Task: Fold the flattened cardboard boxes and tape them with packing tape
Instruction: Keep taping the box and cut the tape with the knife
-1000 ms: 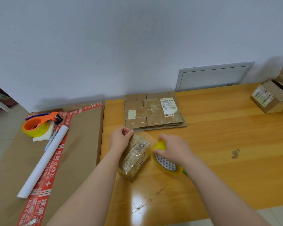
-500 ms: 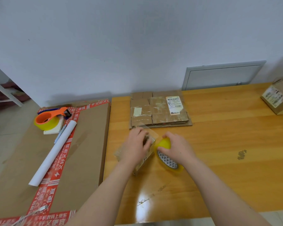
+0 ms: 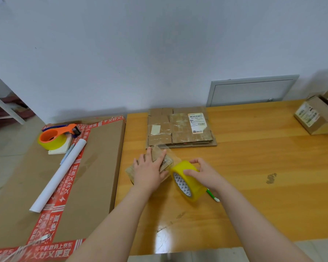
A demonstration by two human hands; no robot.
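Near the table's (image 3: pixel 273 157) left edge, the left hand (image 3: pixel 150 172) lay flat, fingers spread, on a small cardboard box (image 3: pixel 165 161). Just beside it, the right hand (image 3: pixel 203 173) gripped a yellow tape roll (image 3: pixel 189 183) standing on edge. Flattened boxes (image 3: pixel 180 127) were stacked toward the back edge; folded boxes (image 3: pixel 318 115) crowded the far right corner.

Two hands (image 3: pixel 150 172), two tape rolls (image 3: pixel 189 181), one flat cardboard stack (image 3: pixel 180 127), one paper roll (image 3: pixel 58 175), one small box (image 3: pixel 165 161).
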